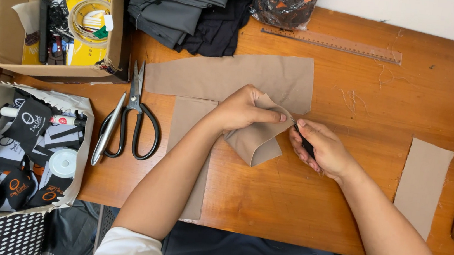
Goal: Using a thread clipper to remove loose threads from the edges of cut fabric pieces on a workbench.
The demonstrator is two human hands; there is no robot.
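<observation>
At the table's centre, in the head view, the left hand [243,111] pinches a folded tan fabric piece [256,139] between thumb and fingers, while the right hand [319,148], at its three o'clock, is closed around a small dark tool [305,143] touching the fold's edge. It appears to be a trimming or seam-picking step; what follows seems to need a steady, taut hold. Black scissors [135,115] lie at nine o'clock, well apart.

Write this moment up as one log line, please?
left hand: holds folded tan cloth piece | right hand: grips small dark tool at cloth edge | scissors: lying left on wooden table
</observation>
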